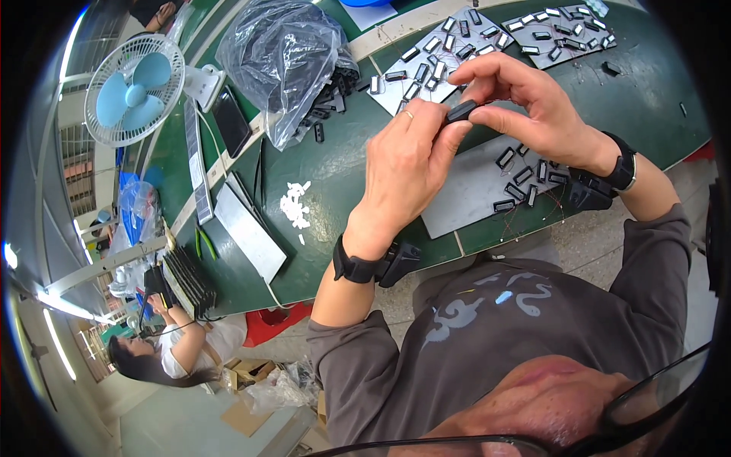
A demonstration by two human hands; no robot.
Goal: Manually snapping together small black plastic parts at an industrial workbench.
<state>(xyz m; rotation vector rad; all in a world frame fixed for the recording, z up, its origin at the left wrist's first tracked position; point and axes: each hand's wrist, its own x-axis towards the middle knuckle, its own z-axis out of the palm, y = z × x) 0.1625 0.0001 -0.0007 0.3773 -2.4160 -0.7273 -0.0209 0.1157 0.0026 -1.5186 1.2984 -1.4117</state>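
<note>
Above the near side of the green table, I hold a small black oblong part (461,112) between both hands. My left hand (403,164) is closed, pinching its left end between thumb and fingers. My right hand (529,107) curls in from the other side, its thumb tip at the part's right end and its index finger arched above. A thin reddish wire shows near the right fingers. Beneath my hands lies a grey plate (457,194), bearing several black-framed parts (523,176) with thin wires.
Farther back, two more grey plates carry similar parts (434,65). Left of them, a clear plastic bag (278,61) spills black pieces. White bits (295,204), a phone (231,122), green-handled pliers (205,245) and a fan (135,95) are leftward. Another person (179,343) sits at lower left.
</note>
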